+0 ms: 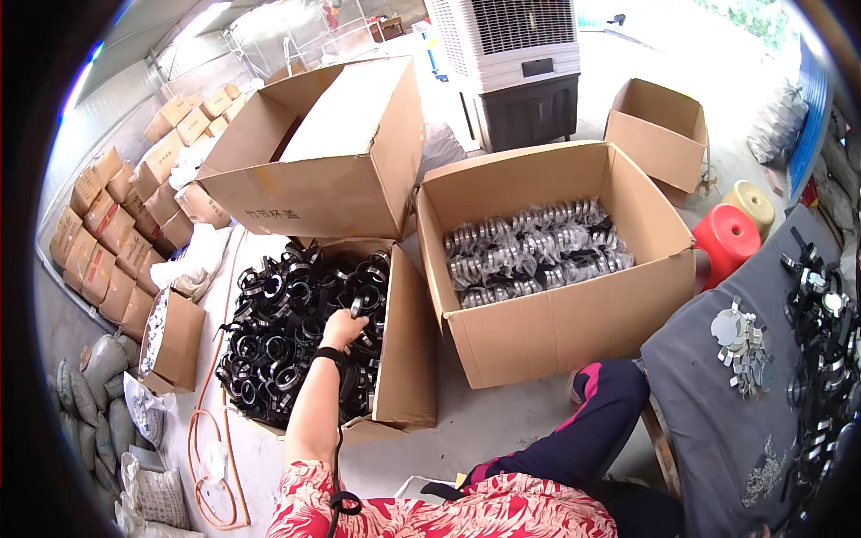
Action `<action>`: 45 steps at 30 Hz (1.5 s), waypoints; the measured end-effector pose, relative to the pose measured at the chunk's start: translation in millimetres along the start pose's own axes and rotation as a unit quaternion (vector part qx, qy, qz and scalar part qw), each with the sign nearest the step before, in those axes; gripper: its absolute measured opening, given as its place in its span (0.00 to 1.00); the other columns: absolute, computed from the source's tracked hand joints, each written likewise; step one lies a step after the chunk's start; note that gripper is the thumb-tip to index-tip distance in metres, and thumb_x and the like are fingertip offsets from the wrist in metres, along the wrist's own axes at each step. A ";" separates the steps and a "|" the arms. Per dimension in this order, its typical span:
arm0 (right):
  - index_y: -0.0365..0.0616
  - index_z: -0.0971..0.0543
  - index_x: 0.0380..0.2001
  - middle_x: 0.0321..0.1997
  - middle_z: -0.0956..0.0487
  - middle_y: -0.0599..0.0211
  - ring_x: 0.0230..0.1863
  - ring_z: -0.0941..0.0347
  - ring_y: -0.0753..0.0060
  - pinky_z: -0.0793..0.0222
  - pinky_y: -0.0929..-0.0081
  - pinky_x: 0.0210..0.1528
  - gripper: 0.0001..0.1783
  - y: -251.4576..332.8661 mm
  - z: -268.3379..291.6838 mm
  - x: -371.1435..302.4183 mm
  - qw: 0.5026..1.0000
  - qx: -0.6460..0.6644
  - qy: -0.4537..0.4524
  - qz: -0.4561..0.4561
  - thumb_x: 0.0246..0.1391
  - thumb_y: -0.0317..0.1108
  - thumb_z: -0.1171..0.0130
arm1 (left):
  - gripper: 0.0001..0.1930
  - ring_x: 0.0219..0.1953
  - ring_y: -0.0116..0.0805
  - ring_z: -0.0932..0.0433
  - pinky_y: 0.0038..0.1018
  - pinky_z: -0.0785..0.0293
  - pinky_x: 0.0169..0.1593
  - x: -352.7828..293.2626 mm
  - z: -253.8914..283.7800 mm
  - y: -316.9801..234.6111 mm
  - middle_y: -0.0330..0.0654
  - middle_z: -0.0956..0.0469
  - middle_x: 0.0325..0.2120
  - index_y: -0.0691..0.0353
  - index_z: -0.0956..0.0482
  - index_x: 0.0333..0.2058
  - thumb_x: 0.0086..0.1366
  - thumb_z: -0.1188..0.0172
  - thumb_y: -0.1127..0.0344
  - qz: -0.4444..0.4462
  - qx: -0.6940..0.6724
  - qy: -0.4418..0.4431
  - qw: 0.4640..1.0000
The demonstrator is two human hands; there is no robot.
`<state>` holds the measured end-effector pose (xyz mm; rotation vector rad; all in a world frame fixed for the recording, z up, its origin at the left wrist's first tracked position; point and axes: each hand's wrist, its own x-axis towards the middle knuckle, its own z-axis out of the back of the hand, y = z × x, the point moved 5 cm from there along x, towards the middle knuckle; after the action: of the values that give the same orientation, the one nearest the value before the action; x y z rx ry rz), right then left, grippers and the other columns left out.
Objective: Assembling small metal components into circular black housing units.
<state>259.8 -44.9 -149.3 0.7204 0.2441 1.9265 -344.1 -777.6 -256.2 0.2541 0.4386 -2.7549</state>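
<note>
My left hand [341, 331] reaches down into an open cardboard box [408, 345] heaped with loose black ring-shaped parts [269, 351] that carry silver bands. Its fingers are closed on one such ring [359, 306], whose silver edge shows at the fingertips. A black band circles my left wrist. To the right stands a larger open box [565, 327], where rows of similar silver-edged rings [538, 244] lie in clear plastic wrap. My right hand is outside the picture.
A big cardboard box [309, 193] stands behind the heap. A grey-covered table [700, 394] at the right bears flat metal discs [737, 327] and black parts [830, 305]. Red and yellow stools [725, 240], an air cooler [525, 72], an orange hose [193, 457] and stacked cartons [108, 224] surround the area.
</note>
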 end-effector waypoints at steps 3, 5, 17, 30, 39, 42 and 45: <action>0.34 0.22 0.42 0.42 0.23 0.42 0.42 0.27 0.45 0.31 0.60 0.46 0.17 -74.1 -17.4 13.9 0.987 -0.134 0.059 0.064 0.54 0.36 0.45 | 0.09 0.26 0.32 0.21 0.32 0.21 0.28 -30.6 27.9 -77.4 0.40 0.23 0.23 0.61 0.26 0.34 0.63 0.44 0.61 -0.050 -0.471 0.126 0.872; 0.35 0.22 0.41 0.41 0.23 0.43 0.43 0.27 0.47 0.30 0.60 0.46 0.16 -21.8 -27.6 7.1 0.969 -0.215 0.083 0.089 0.54 0.36 0.46 | 0.07 0.24 0.30 0.22 0.31 0.21 0.26 -63.4 38.0 -138.3 0.39 0.24 0.23 0.58 0.29 0.33 0.66 0.47 0.62 -0.138 -0.586 0.199 0.773; 0.38 0.24 0.39 0.35 0.25 0.60 0.39 0.26 0.58 0.29 0.66 0.38 0.21 269.3 -60.2 -46.2 0.917 0.118 0.181 0.335 0.44 0.40 0.35 | 0.11 0.17 0.19 0.31 0.20 0.34 0.20 -374.6 -83.9 -444.4 0.34 0.27 0.15 0.65 0.23 0.27 0.57 0.33 0.63 -0.515 -0.294 0.430 0.681; 0.37 0.23 0.29 0.23 0.24 0.62 0.22 0.26 0.67 0.31 0.72 0.26 0.05 177.2 -98.1 -23.8 0.926 0.261 0.269 0.037 0.52 0.28 0.43 | 0.23 0.28 0.18 0.29 0.16 0.31 0.32 -462.0 -174.0 -468.6 0.32 0.24 0.30 0.61 0.29 0.54 0.58 0.37 0.74 -0.426 -0.380 0.650 0.502; 0.40 0.22 0.35 0.34 0.23 0.53 0.38 0.26 0.49 0.30 0.59 0.40 0.11 222.8 -123.3 128.5 0.949 0.056 0.167 0.260 0.48 0.33 0.41 | 0.24 0.22 0.14 0.35 0.17 0.35 0.26 -462.1 -175.3 -469.9 0.30 0.27 0.21 0.64 0.30 0.53 0.58 0.36 0.70 -0.587 -0.396 0.456 0.539; 0.39 0.22 0.37 0.33 0.24 0.52 0.38 0.26 0.47 0.31 0.57 0.40 0.13 240.6 -158.7 146.5 0.921 0.002 0.223 0.319 0.47 0.32 0.40 | 0.24 0.18 0.18 0.39 0.22 0.37 0.22 -460.6 -170.7 -467.7 0.35 0.33 0.14 0.63 0.30 0.53 0.58 0.36 0.66 -0.598 -0.397 0.430 0.548; 0.38 0.24 0.32 0.32 0.25 0.51 0.38 0.27 0.45 0.32 0.56 0.40 0.10 243.7 -200.9 149.3 0.888 -0.023 0.228 0.399 0.44 0.29 0.40 | 0.25 0.16 0.24 0.38 0.25 0.36 0.23 -455.6 -172.0 -461.7 0.40 0.34 0.14 0.62 0.31 0.54 0.58 0.36 0.65 -0.607 -0.417 0.406 0.542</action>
<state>-86.2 2.8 -140.2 0.3265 0.2010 2.8822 -65.5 -170.7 -190.4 1.3801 3.0346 -2.6183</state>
